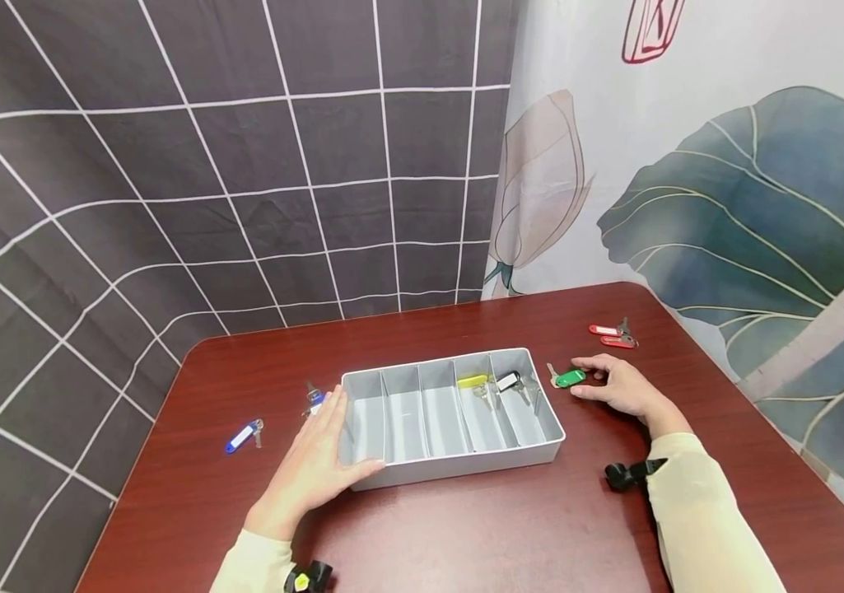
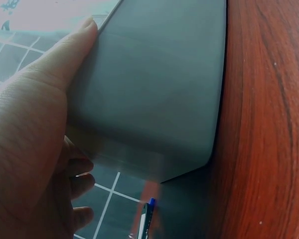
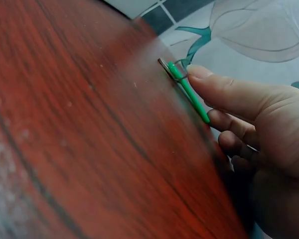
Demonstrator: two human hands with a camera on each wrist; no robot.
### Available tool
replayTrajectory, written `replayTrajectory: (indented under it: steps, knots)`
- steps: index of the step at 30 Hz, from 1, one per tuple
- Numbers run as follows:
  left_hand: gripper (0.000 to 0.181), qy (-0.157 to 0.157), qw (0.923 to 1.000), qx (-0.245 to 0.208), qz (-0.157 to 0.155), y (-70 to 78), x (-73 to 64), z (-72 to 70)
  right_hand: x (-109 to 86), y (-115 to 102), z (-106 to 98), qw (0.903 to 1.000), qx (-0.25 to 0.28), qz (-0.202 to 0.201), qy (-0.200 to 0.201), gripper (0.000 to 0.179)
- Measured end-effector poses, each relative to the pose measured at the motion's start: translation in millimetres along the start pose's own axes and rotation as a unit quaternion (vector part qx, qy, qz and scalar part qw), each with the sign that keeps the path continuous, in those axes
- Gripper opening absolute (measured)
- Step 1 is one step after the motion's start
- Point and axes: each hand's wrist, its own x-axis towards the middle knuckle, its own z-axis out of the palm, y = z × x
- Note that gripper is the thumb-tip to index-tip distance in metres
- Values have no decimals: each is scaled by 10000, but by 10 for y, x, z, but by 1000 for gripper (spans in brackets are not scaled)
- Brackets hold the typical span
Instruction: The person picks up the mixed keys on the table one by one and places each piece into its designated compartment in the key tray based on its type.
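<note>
A grey tray split by dividers into several slots stands on the table. My left hand holds its left end, thumb along the front wall and fingers by the left rim; the left wrist view shows the thumb against the tray wall. A key with a yellow tag and one with a black-edged white tag lie in the two rightmost slots. Right of the tray is a key with a green tag. My right hand is beside it, thumb and fingers spread around the tag's near end.
Two red-tagged keys lie at the back right. A blue-tagged key lies at the far left, and more blue tags sit by my left fingers, partly hidden. Grey checked cloth and a printed curtain hang behind the table.
</note>
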Motion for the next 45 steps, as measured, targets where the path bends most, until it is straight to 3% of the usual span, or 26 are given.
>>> replayTrajectory:
  steps: [25,35,45]
  knots:
    - [114,66,9999,-85,-39,-32,38,-51,94,-57,18,9985,-472,170,232,49]
    - [112,-61,9996,-206,-197,-10,18,-38,88,-48,29,9978,-425,419,275,36]
    - [115,61,9998,-181,-46,-2,-9,3,36,-28,24,9972,-184,699,171,37]
